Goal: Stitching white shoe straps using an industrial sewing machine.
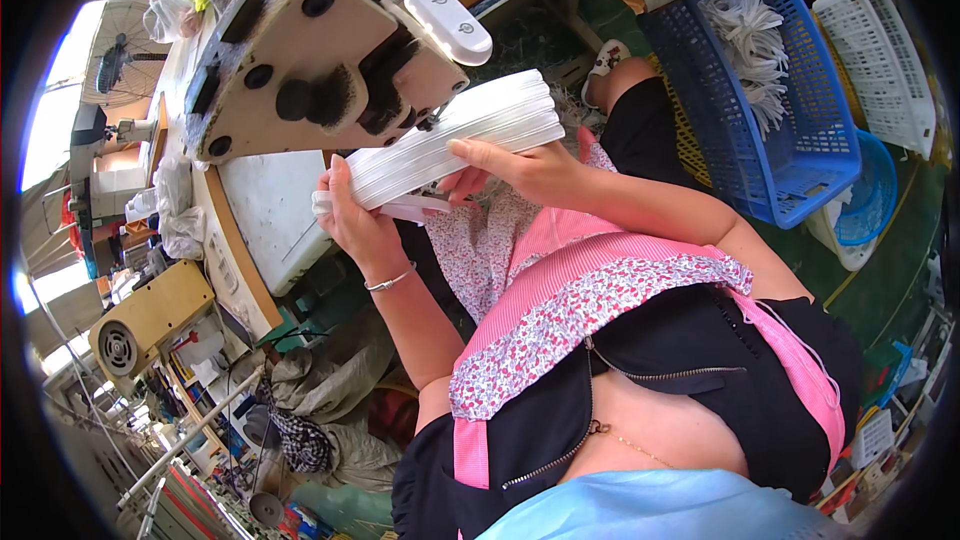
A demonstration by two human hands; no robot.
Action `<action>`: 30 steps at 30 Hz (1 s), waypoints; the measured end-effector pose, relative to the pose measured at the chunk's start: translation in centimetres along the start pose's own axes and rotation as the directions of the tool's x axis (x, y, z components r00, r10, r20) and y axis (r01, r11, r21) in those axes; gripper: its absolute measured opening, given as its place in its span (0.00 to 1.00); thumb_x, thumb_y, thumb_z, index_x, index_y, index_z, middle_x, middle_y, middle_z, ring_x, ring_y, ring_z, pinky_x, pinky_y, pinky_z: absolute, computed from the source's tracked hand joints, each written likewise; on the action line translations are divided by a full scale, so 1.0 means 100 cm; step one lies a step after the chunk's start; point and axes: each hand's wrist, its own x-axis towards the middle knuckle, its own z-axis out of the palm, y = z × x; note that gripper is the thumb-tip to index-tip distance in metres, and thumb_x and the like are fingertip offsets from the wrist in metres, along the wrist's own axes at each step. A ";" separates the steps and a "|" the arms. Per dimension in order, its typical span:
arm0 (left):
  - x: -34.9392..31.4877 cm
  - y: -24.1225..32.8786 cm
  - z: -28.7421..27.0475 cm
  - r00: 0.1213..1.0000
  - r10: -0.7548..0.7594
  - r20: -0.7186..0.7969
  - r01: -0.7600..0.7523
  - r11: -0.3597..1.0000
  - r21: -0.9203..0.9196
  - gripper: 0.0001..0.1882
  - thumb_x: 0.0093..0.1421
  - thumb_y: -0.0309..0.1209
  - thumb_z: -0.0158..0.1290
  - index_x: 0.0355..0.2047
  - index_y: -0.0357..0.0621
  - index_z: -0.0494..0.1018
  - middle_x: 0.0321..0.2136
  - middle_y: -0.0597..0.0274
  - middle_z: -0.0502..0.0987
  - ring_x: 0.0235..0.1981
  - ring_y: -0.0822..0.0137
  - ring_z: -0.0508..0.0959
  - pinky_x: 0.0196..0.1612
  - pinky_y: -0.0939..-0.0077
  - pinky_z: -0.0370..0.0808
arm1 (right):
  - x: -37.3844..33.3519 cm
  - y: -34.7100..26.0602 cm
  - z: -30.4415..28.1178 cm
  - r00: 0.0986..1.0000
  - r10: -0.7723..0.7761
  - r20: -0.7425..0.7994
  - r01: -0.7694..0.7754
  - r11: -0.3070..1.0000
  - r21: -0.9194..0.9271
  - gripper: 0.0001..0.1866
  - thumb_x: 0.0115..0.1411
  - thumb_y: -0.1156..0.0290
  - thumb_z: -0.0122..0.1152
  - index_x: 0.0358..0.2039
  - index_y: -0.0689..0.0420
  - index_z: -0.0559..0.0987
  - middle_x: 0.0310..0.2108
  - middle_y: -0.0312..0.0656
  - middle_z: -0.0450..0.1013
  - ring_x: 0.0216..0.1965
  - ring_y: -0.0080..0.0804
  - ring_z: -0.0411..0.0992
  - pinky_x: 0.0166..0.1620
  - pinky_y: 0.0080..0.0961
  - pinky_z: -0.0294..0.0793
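Both of my hands grip a flat bundle of white strips [470, 130], stretched at a slant beneath the sewing machine head [260, 55]. My left hand [358, 222] is closed around its lower left end, thumb on top. Toward the other end, my right hand [535, 170] pinches the near edge, with the thumb above and fingers partly hidden underneath. A loose white strip [415, 206] hangs below the bundle beside my left hand. The far end of the bundle shows its stacked layers.
A blue basket [815, 165] at the right holds more white strips [745, 45]. White [885, 55] and round blue [868, 190] baskets stand beyond it. A pale worktable [275, 210] lies under the machine. A white two-button control [448, 22] hangs close above the bundle.
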 end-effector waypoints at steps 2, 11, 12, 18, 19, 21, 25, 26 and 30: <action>0.003 0.001 -0.006 1.000 0.018 -0.011 -0.018 1.000 0.020 0.08 0.62 0.33 0.56 0.31 0.42 0.71 0.27 0.62 0.75 0.30 0.70 0.77 0.33 0.75 0.76 | 0.006 0.007 0.004 0.999 -0.027 0.016 0.027 0.999 -0.017 0.12 0.67 0.67 0.55 0.45 0.62 0.76 0.34 0.44 0.79 0.30 0.26 0.79 0.32 0.22 0.80; 0.012 -0.002 -0.051 0.978 0.033 -0.206 -0.018 0.997 0.074 0.10 0.61 0.35 0.55 0.36 0.43 0.72 0.31 0.63 0.74 0.32 0.69 0.77 0.34 0.75 0.76 | 0.032 0.032 0.034 0.988 0.142 0.052 -0.141 0.989 -0.038 0.12 0.65 0.64 0.58 0.46 0.55 0.78 0.35 0.36 0.78 0.31 0.20 0.77 0.25 0.18 0.72; 0.011 -0.004 -0.056 0.979 0.024 -0.204 -0.006 0.996 0.088 0.10 0.62 0.37 0.54 0.36 0.44 0.72 0.32 0.63 0.74 0.33 0.69 0.77 0.35 0.74 0.76 | 0.034 0.034 0.037 0.987 0.160 0.035 -0.158 0.987 -0.041 0.13 0.65 0.63 0.58 0.46 0.54 0.77 0.36 0.36 0.78 0.31 0.20 0.77 0.24 0.18 0.71; 0.001 -0.013 -0.069 0.978 -0.069 -0.195 0.053 0.995 -0.084 0.11 0.62 0.37 0.52 0.38 0.44 0.72 0.35 0.60 0.75 0.36 0.66 0.79 0.39 0.69 0.78 | 0.038 0.042 0.045 0.984 0.165 0.071 -0.162 0.986 -0.040 0.14 0.65 0.64 0.57 0.47 0.58 0.77 0.38 0.39 0.78 0.34 0.23 0.78 0.28 0.20 0.74; -0.001 -0.013 -0.072 0.978 -0.065 -0.200 0.049 0.995 -0.081 0.11 0.62 0.37 0.52 0.38 0.44 0.72 0.35 0.60 0.75 0.36 0.66 0.79 0.39 0.69 0.78 | 0.037 0.045 0.045 0.983 0.167 0.077 -0.164 0.986 -0.038 0.14 0.65 0.64 0.57 0.47 0.58 0.77 0.38 0.39 0.78 0.34 0.23 0.78 0.28 0.20 0.74; -0.008 -0.012 -0.078 0.991 -0.085 -0.105 0.070 0.988 -0.135 0.12 0.64 0.38 0.48 0.36 0.42 0.71 0.36 0.58 0.75 0.40 0.64 0.79 0.43 0.67 0.78 | 0.033 0.052 0.046 0.976 0.149 0.157 -0.148 0.989 -0.017 0.15 0.66 0.65 0.56 0.48 0.60 0.76 0.40 0.41 0.78 0.36 0.25 0.79 0.33 0.21 0.77; -0.027 -0.015 -0.080 0.986 -0.037 -0.164 0.022 0.996 -0.088 0.13 0.67 0.37 0.43 0.33 0.40 0.70 0.34 0.58 0.74 0.37 0.67 0.77 0.39 0.70 0.76 | 0.011 0.056 0.042 0.976 0.091 0.195 -0.102 0.994 0.046 0.17 0.65 0.64 0.58 0.49 0.64 0.76 0.40 0.44 0.78 0.36 0.29 0.79 0.37 0.23 0.78; -0.028 -0.024 -0.086 0.948 0.310 0.072 -0.313 0.869 0.384 0.12 0.67 0.35 0.42 0.32 0.39 0.69 0.32 0.59 0.73 0.34 0.69 0.75 0.36 0.72 0.73 | 0.003 0.054 0.038 0.974 0.099 0.205 -0.114 0.991 0.065 0.17 0.64 0.66 0.60 0.48 0.66 0.77 0.40 0.44 0.78 0.37 0.28 0.79 0.38 0.23 0.79; -0.055 -0.028 -0.035 0.983 -0.011 0.184 -0.016 0.990 0.142 0.11 0.71 0.34 0.42 0.30 0.46 0.66 0.24 0.69 0.68 0.26 0.77 0.66 0.32 0.79 0.64 | -0.033 0.042 0.008 0.995 0.101 0.021 -0.100 0.995 -0.011 0.14 0.62 0.70 0.63 0.45 0.65 0.78 0.40 0.43 0.78 0.38 0.28 0.78 0.40 0.23 0.79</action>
